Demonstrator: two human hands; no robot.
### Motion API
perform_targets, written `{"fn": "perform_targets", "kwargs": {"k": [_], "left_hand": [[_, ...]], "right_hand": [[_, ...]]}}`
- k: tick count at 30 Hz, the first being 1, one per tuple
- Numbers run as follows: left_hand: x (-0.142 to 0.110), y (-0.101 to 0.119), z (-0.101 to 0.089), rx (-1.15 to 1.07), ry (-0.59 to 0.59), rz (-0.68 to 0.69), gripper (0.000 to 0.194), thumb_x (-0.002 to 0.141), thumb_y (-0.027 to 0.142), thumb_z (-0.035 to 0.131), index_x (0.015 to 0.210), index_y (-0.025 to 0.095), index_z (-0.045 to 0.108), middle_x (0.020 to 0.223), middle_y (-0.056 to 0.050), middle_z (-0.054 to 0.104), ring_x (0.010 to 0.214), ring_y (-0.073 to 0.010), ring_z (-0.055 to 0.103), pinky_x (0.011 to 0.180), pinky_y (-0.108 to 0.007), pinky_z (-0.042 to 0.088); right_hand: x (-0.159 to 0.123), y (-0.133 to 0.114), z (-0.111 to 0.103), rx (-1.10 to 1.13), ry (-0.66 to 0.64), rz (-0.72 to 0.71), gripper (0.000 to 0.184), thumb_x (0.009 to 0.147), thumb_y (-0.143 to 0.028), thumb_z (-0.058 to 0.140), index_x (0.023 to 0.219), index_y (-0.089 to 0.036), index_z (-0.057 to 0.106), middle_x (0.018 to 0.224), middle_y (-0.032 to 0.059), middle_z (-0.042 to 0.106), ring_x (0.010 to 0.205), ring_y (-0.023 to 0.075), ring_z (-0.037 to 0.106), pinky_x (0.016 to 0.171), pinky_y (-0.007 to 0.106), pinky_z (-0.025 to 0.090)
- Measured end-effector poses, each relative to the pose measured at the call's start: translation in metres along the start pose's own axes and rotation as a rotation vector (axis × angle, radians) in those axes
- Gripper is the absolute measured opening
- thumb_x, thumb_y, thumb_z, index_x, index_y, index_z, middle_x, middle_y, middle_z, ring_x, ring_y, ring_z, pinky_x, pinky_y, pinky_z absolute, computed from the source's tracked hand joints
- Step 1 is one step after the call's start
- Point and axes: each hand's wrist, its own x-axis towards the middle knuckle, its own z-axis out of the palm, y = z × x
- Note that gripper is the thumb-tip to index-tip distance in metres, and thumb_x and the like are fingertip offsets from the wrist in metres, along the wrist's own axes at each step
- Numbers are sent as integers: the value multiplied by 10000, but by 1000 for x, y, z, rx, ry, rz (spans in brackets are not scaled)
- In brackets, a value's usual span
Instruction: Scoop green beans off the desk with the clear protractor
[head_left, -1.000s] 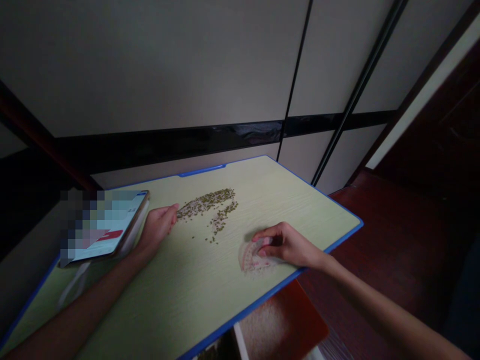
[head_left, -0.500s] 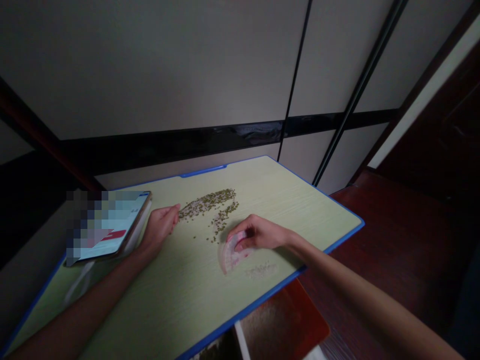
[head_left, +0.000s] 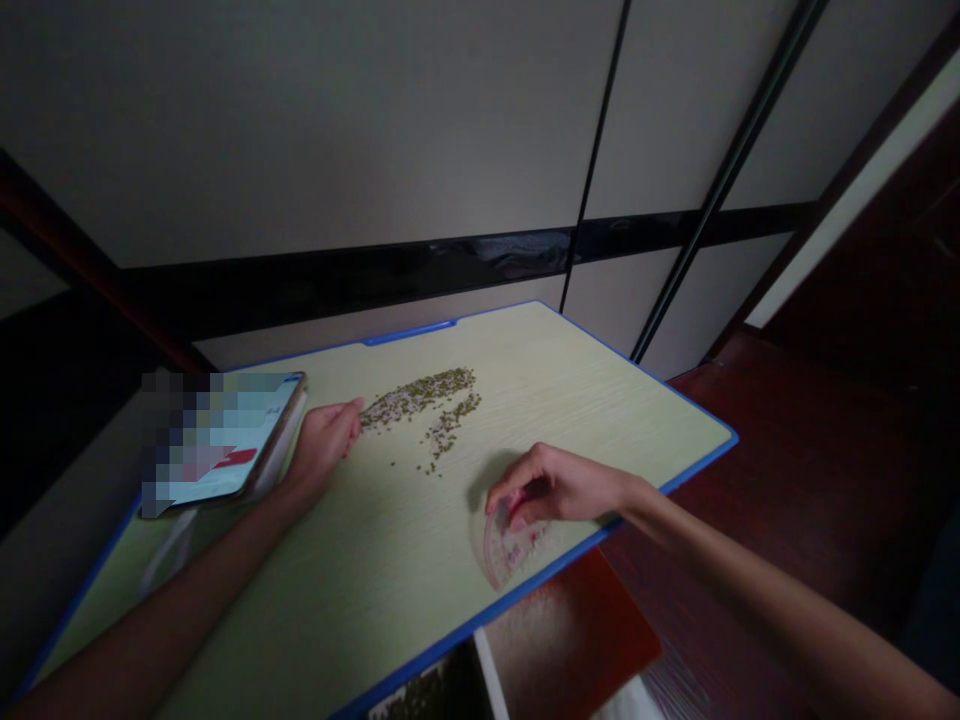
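Note:
On the pale green tabletop [head_left: 345, 570] lies a pile of small green beans mixed with pale grains [head_left: 420, 395], with a looser strand [head_left: 450, 425] beside it. My left hand [head_left: 330, 435] rests closed at the pile's left end; whatever its curled fingers may hold is hidden. Near the front edge, my right hand [head_left: 555, 485] pinches a clear, half-round protractor [head_left: 499, 545] with pink markings. Its curved edge stands on the tabletop, and pale grains lie under and beside it, partly covered by the hand.
A phone [head_left: 232, 440] leans on a stand at the table's left. Below the front edge is an orange-red box [head_left: 600, 620] with a white divider [head_left: 490, 670]; dark green beans show left of it, pale grains right. Cabinet doors [head_left: 360, 130] rise behind the table.
My right hand has drawn the protractor toward the front edge and slightly right, over the small patch of pale grains. My left hand stays by the pile.

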Motion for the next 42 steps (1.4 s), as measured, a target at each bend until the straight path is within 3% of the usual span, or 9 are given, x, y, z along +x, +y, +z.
{"fn": "perform_targets", "kwargs": {"k": [17, 30, 42], "left_hand": [[3, -7, -1, 11, -30, 32, 334, 713, 348, 453, 421, 197, 391, 324, 75, 343, 358, -83, 319, 440, -222, 255], [5, -7, 1, 10, -10, 8, 330, 709, 345, 460, 424, 191, 402, 323, 75, 352, 353, -72, 321, 433, -206, 252], [8, -12, 0, 17, -14, 23, 340, 709, 366, 460, 420, 197, 403, 322, 73, 349, 359, -82, 316, 434, -218, 249]], "right_hand": [[-25, -4, 10, -3, 170, 32, 253, 717, -190, 629, 928, -60, 680, 650, 20, 588, 555, 93, 476, 534, 209, 426], [-25, -4, 10, -10, 175, 71, 259, 689, -177, 636, 912, -56, 687, 584, -17, 513, 512, 72, 414, 493, 199, 387], [-44, 4, -25, -84, 382, 162, 299, 700, -259, 635, 938, -83, 675, 652, 4, 561, 558, 91, 448, 518, 218, 394]]}}
